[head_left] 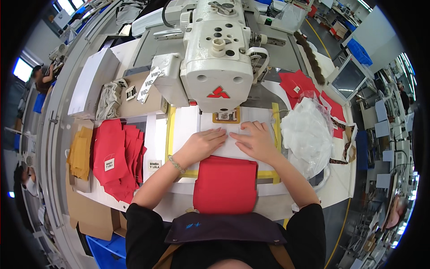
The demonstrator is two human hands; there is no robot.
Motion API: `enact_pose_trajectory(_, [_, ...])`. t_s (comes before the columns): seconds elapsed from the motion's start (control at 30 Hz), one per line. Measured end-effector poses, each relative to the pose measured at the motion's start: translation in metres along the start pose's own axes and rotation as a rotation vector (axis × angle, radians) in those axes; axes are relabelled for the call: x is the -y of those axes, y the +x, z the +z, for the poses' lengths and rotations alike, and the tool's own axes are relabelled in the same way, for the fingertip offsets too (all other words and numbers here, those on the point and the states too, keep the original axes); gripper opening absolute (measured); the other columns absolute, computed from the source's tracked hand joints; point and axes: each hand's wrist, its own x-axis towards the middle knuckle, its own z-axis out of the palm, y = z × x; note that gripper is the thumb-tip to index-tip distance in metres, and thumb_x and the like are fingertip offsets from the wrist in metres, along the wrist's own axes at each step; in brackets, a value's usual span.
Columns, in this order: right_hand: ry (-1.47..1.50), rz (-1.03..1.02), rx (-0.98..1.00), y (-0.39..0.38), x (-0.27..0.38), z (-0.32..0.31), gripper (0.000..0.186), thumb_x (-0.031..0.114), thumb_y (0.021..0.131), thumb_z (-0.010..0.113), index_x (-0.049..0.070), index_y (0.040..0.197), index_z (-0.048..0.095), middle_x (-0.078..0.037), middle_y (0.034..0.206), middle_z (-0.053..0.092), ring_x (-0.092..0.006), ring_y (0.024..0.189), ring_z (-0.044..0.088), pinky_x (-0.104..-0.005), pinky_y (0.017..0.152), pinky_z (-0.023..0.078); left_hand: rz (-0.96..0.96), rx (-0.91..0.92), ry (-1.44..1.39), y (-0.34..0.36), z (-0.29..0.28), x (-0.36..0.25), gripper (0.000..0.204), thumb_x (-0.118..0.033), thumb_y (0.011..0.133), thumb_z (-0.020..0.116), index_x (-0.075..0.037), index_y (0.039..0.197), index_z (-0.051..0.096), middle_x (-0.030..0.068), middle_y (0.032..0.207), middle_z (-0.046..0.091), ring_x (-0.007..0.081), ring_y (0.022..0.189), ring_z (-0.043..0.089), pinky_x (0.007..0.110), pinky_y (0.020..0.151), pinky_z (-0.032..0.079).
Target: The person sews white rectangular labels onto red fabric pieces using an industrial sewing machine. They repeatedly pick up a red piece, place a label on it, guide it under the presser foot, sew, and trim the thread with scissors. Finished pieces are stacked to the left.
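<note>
My left hand (207,142), a beaded bracelet at its wrist, rests on a white sheet (181,134) with its fingers stretched out toward the right. Facing it, my right hand (256,142) lies on the same white surface, fingers spread. A narrow gap separates the two hands, and I see nothing held in either. Just beyond them a small yellow-brown frame (226,117) sits under the white sewing machine head (217,76). Between my forearms and close to my body is a stack of red fabric pieces (225,186). Yellow tape (277,134) borders the white surface.
Red pieces with pale labels (112,157) lie at left, beside a box of yellow pieces (80,154). A loose label (154,166) is nearer me. At right are a clear bag of white material (307,136), more red fabric (299,85) and a screen (348,78).
</note>
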Motion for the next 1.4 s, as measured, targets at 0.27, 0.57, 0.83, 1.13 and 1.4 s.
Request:
enact_pose_trajectory(0.27, [-0.112,0.043,-0.018,0.004,-0.003,-0.005,0.033,0.026,0.082,0.069,0.025,0.115,0.072,-0.004,0.111,0.053,-0.0216,0.099,0.050,-0.0381,0.082,0.034,-0.088,0.121,0.046,0.001,0.000,0.003,0.044,-0.022,0.090,0.064,-0.004,0.130,0.057,0.0133,0.135,0.057,0.0284,0.124,0.055,0.041,0.108,0.042])
enact_pose_trajectory(0.57, [-0.202,0.050,-0.029,0.000,-0.001,-0.006,0.031,0.026,0.083,0.068,0.021,0.114,0.071,-0.003,0.106,0.053,-0.0203,0.097,0.050,-0.0377,0.079,0.033,-0.051,0.172,0.060,-0.002,-0.007,-0.003,0.053,-0.030,0.087,0.065,-0.005,0.134,0.054,0.0129,0.140,0.052,0.0273,0.131,0.047,0.045,0.111,0.035])
enact_pose_trajectory(0.83, [-0.204,0.058,-0.035,-0.002,0.002,-0.001,0.034,0.028,0.084,0.069,0.020,0.116,0.069,-0.004,0.105,0.054,-0.0199,0.095,0.050,-0.0376,0.079,0.033,-0.112,0.175,0.109,0.003,-0.004,-0.009,0.063,-0.036,0.088,0.063,-0.002,0.139,0.047,0.0154,0.139,0.050,0.0291,0.130,0.046,0.045,0.112,0.033])
enact_pose_trajectory(1.13, [-0.219,0.078,0.013,0.000,-0.010,0.000,0.039,0.025,0.083,0.069,0.026,0.122,0.067,-0.006,0.110,0.050,-0.0233,0.098,0.048,-0.0389,0.078,0.034,-0.077,0.122,0.117,0.003,0.003,-0.010,0.056,-0.030,0.087,0.065,-0.002,0.133,0.051,0.0155,0.135,0.053,0.0304,0.125,0.050,0.044,0.108,0.038])
enact_pose_trajectory(1.4, [-0.219,0.047,0.006,0.006,-0.026,0.005,0.031,0.029,0.085,0.065,0.026,0.116,0.068,-0.006,0.108,0.052,-0.0226,0.101,0.049,-0.0402,0.080,0.033,-0.049,0.068,0.130,0.024,0.001,-0.013,0.057,-0.030,0.085,0.068,-0.001,0.131,0.051,0.0188,0.133,0.054,0.0322,0.124,0.051,0.043,0.106,0.039])
